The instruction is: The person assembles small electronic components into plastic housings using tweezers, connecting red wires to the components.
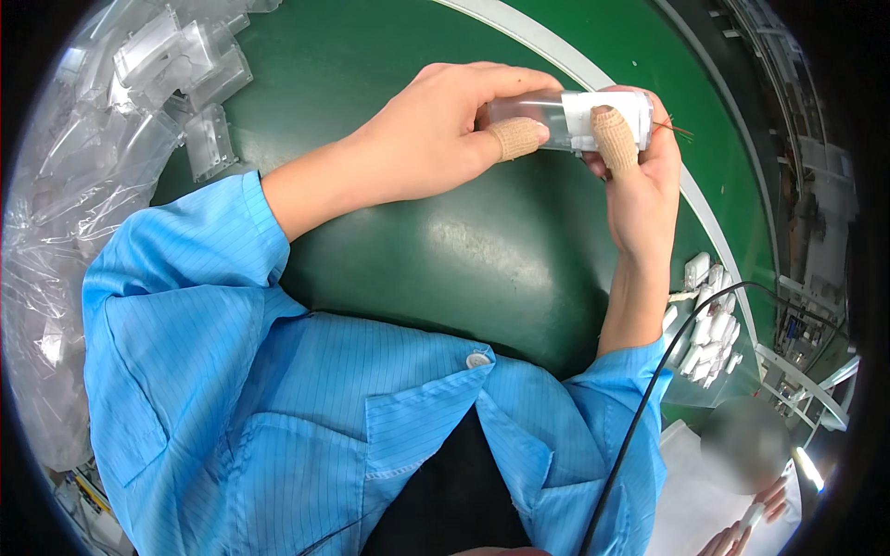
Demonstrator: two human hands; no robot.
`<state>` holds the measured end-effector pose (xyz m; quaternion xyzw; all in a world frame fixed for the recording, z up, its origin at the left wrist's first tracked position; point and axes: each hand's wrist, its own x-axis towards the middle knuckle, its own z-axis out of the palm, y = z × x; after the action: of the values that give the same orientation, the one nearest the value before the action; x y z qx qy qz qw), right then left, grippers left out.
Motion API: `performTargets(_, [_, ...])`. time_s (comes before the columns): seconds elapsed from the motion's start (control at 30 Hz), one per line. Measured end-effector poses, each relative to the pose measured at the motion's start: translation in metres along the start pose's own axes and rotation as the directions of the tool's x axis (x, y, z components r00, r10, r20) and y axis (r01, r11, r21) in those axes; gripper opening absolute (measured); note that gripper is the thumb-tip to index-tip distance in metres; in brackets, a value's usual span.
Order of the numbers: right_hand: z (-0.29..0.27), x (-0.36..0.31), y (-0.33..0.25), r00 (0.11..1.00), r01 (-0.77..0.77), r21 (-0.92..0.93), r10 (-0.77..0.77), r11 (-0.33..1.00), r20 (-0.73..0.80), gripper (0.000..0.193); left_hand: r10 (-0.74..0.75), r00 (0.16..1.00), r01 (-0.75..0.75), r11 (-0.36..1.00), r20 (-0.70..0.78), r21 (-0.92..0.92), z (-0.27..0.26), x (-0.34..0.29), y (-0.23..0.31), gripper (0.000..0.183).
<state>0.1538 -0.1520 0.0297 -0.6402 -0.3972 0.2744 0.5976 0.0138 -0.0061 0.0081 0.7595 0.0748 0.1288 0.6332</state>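
A clear plastic case is pinched at its left end by my left hand, which is closed. My right hand, also closed, grips the other end, where a white block sits at least partly within the clear case. From that end stick out thin red wires. Tan fabric sleeves cover both thumbs. My fingers hide how deep the white block sits.
A plastic bag with several clear cases lies at the left. Several white blocks are piled at the right of the green table. A black cable crosses the right side. Another person's hands show lower right.
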Motion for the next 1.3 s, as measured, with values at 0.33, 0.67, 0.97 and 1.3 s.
performTargets(0.33, [0.014,-0.002,0.010,0.985,0.102,0.105,-0.086,0.989,-0.150,0.027,-0.021,1.000,0.022,0.999,0.014,-0.032,0.000,0.002,0.001,0.040])
performTargets(0.67, [0.006,0.000,0.005,0.980,-0.140,0.015,0.141,0.990,-0.139,0.028,-0.056,0.998,0.056,0.994,-0.001,-0.091,0.004,0.002,-0.007,0.042])
performTargets(0.97, [0.020,-0.002,0.003,0.999,0.003,-0.012,-0.004,1.000,-0.041,0.028,-0.043,0.999,0.039,0.978,-0.016,-0.206,0.001,0.005,-0.003,0.042])
performTargets(1.3, [-0.005,0.005,0.015,0.996,-0.001,0.479,0.043,0.878,-0.077,0.026,-0.044,0.997,0.007,0.884,-0.069,-0.467,-0.005,0.006,-0.003,0.040])
